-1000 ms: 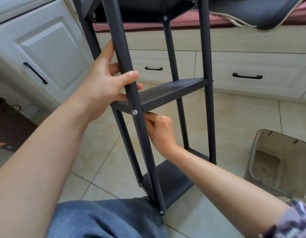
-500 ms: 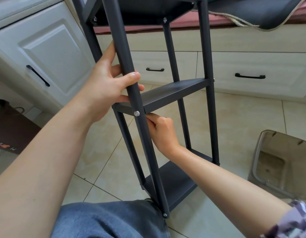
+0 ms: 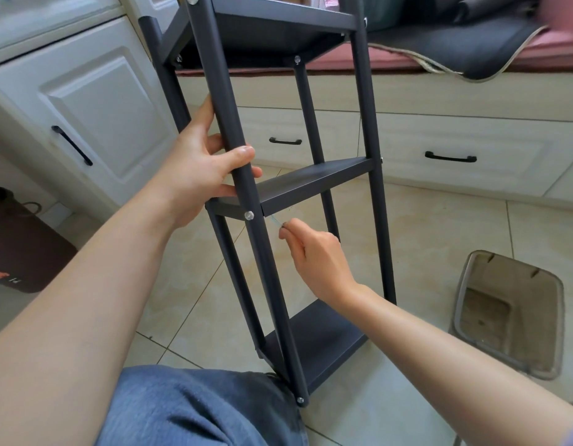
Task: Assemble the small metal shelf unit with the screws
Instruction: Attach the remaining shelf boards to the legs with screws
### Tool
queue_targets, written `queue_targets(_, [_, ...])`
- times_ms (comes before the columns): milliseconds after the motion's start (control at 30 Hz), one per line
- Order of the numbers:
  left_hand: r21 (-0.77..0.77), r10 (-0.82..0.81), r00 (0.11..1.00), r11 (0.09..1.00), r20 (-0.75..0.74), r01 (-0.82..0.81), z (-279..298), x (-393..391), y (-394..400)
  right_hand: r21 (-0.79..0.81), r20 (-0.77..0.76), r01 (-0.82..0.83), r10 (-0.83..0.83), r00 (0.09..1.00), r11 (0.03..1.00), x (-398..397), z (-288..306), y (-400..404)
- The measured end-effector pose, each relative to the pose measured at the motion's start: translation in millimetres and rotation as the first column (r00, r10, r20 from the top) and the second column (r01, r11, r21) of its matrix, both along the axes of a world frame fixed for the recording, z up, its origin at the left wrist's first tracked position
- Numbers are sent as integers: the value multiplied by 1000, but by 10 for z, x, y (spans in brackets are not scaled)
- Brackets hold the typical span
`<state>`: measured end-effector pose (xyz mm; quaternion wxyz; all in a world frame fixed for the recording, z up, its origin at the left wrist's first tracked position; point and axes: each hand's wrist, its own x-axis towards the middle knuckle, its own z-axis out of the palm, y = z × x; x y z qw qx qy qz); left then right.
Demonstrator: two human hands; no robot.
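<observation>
The dark grey metal shelf unit (image 3: 314, 180) stands tilted toward me on the tiled floor, its bottom front post against my knee. Silver screws show at the middle shelf joint (image 3: 249, 215), the post foot (image 3: 300, 400) and the top corner. My left hand (image 3: 198, 169) grips the near front post just above the middle shelf, thumb across the front. My right hand (image 3: 314, 255) is below the middle shelf's front edge and pinches a thin, pale translucent strip (image 3: 273, 220) that runs up to the shelf's underside. What the strip is cannot be told.
A grey open bin (image 3: 510, 313) stands on the floor to the right. White cabinet doors (image 3: 95, 114) are on the left and drawers with black handles (image 3: 449, 156) behind. A dark bag (image 3: 21, 246) sits at far left. My jeans-clad knee (image 3: 195, 410) is at the bottom.
My right hand has drawn down and to the right, away from the underside of the middle shelf, and now pinches a thin strip. My left hand keeps its grip on the post.
</observation>
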<state>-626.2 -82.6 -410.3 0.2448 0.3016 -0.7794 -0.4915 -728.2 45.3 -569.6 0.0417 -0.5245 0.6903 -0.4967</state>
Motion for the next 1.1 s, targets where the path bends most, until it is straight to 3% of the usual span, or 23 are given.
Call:
queue_targets(967, [8,-26,999,1000,-28,26,-38,-2,-66,-56,82,-3,7,997,998,128,-71,-467])
queue_targets(1100, [-5,-33,999,999,-18,33,-23,-12,-61,-38,146,21,-15,989,999,133,-83,-529])
